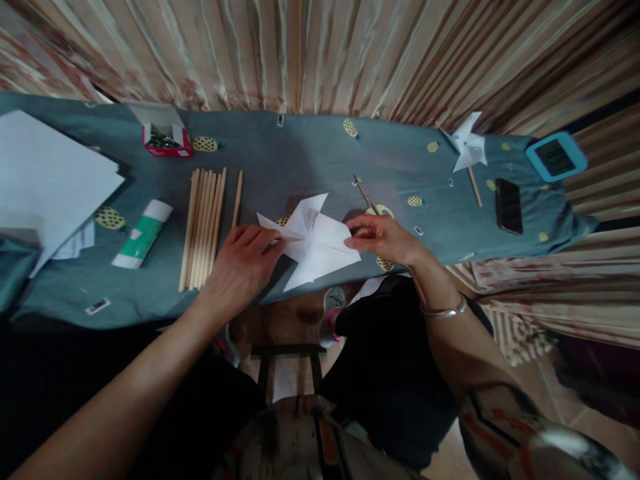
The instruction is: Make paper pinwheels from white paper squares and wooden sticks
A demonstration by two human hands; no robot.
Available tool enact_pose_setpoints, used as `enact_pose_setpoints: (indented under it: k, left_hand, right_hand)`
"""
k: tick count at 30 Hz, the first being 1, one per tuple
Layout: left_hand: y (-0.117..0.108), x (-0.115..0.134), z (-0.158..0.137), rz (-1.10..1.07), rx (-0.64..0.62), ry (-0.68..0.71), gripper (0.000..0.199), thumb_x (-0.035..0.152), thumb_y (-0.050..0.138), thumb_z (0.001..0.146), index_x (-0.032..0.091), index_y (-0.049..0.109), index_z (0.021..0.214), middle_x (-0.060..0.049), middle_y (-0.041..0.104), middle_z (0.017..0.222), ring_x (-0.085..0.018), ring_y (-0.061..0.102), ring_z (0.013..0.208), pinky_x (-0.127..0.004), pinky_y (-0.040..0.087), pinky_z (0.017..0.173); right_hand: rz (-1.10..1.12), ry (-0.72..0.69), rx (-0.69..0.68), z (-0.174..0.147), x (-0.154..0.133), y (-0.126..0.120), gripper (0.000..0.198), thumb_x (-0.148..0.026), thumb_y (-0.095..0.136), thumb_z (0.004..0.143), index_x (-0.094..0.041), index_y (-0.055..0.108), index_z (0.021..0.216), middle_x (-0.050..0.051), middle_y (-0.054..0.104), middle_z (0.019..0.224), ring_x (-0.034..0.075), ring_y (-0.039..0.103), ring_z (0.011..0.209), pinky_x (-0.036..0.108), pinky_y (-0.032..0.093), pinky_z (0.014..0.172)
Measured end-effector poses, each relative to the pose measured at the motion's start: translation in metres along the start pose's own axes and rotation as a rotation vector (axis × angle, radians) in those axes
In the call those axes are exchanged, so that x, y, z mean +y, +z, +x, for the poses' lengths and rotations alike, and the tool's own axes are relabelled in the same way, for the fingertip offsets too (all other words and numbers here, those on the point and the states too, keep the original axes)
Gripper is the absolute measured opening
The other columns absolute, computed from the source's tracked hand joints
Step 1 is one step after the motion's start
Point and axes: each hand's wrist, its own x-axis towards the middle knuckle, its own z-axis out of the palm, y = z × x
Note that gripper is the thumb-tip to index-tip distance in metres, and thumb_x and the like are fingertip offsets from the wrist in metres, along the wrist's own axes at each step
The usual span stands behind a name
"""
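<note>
A white paper pinwheel (316, 241) with four pointed blades is held between my hands, over the near edge of the cloth-covered table. My left hand (247, 260) pinches its left blade between thumb and fingers. On the other side, my right hand (383, 239) grips the right blade near its edge. Just behind my right hand lie scissors (369, 197), blades pointing away, their handles partly covered by the hand. One loose wooden stick (238, 193) lies beyond my left hand, beside a row of several wooden sticks (203, 227).
A finished pinwheel on a stick (469, 148), a black phone (509, 205) and a blue timer (556, 157) lie to the right. Leftward are a green-and-white tube (143, 235), an open red box (167, 140) of small metal pieces and stacked white paper (50, 173). A curtain (300, 53) hangs behind.
</note>
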Motion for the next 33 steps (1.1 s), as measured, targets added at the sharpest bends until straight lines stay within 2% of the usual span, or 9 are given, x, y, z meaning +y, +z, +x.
enact_pose_setpoints:
  k: [3,6,10,13,22,26,30,33]
  left_hand:
    - [-0.002,-0.005,-0.001,0.023,0.073,-0.009,0.023,0.010,0.050,0.092,0.013,0.064,0.110,-0.011,0.069,0.107,-0.027,0.061,0.096,-0.042,0.049,0.081]
    - [-0.005,0.006,-0.003,-0.016,0.124,0.023,0.025,0.008,0.052,0.090,0.008,0.062,0.113,-0.013,0.068,0.109,-0.029,0.060,0.098,-0.042,0.049,0.082]
    - [-0.004,0.031,-0.005,-0.106,-0.001,0.103,0.016,0.020,0.058,0.091,0.010,0.065,0.102,-0.012,0.068,0.097,-0.026,0.060,0.090,-0.039,0.049,0.077]
    - [0.000,0.041,-0.005,-0.124,-0.057,0.114,0.013,0.020,0.060,0.089,0.011,0.065,0.097,-0.010,0.067,0.092,-0.025,0.060,0.084,-0.037,0.049,0.073]
    - [0.004,0.041,-0.008,-0.143,-0.092,0.087,0.011,0.016,0.056,0.092,0.012,0.065,0.097,-0.009,0.067,0.093,-0.024,0.060,0.085,-0.035,0.053,0.073]
    - [0.000,0.040,-0.009,-0.145,-0.114,0.100,0.012,0.012,0.056,0.091,0.012,0.066,0.097,-0.008,0.067,0.093,-0.023,0.061,0.085,-0.034,0.055,0.075]
    - [-0.008,0.036,-0.010,-0.137,-0.110,0.133,0.017,0.006,0.055,0.088,0.010,0.066,0.100,-0.010,0.068,0.094,-0.024,0.062,0.085,-0.035,0.056,0.074]
    - [-0.013,0.030,-0.013,-0.119,-0.082,0.114,0.018,0.006,0.052,0.089,0.009,0.067,0.100,-0.011,0.068,0.092,-0.024,0.063,0.083,-0.037,0.056,0.072]
  right_hand:
    - [-0.002,0.045,-0.076,-0.008,-0.002,0.005,0.040,-0.030,0.070,0.074,-0.018,0.059,0.111,-0.002,0.068,0.067,0.014,0.063,0.062,0.029,0.050,0.061]
    - [-0.172,0.030,-0.010,-0.014,-0.007,0.008,0.040,-0.034,0.066,0.080,-0.018,0.058,0.115,-0.002,0.068,0.065,0.015,0.063,0.060,0.029,0.048,0.059]
    - [-0.561,-0.057,0.179,-0.021,-0.017,0.006,0.023,-0.033,0.063,0.083,-0.018,0.067,0.099,0.003,0.072,0.076,0.017,0.064,0.068,0.031,0.045,0.064]
    - [-0.708,-0.128,0.275,-0.025,-0.021,0.006,0.018,-0.031,0.058,0.086,-0.019,0.071,0.089,0.003,0.072,0.078,0.016,0.063,0.069,0.030,0.042,0.067]
    - [-0.541,-0.271,0.252,-0.029,-0.023,0.009,0.018,-0.026,0.057,0.087,-0.017,0.073,0.088,0.000,0.071,0.073,0.012,0.058,0.062,0.024,0.040,0.062]
    - [-0.503,-0.299,0.215,-0.032,-0.025,0.010,0.016,-0.026,0.059,0.087,-0.018,0.073,0.089,0.000,0.073,0.079,0.013,0.062,0.068,0.025,0.044,0.064]
    - [-0.458,-0.404,0.212,-0.034,-0.025,0.013,0.018,-0.022,0.058,0.088,-0.020,0.073,0.097,0.003,0.075,0.096,0.017,0.068,0.088,0.030,0.050,0.082]
    - [-0.472,-0.544,0.191,-0.035,-0.025,0.015,0.025,-0.016,0.056,0.087,-0.024,0.070,0.106,0.004,0.068,0.123,0.021,0.061,0.118,0.040,0.046,0.104]
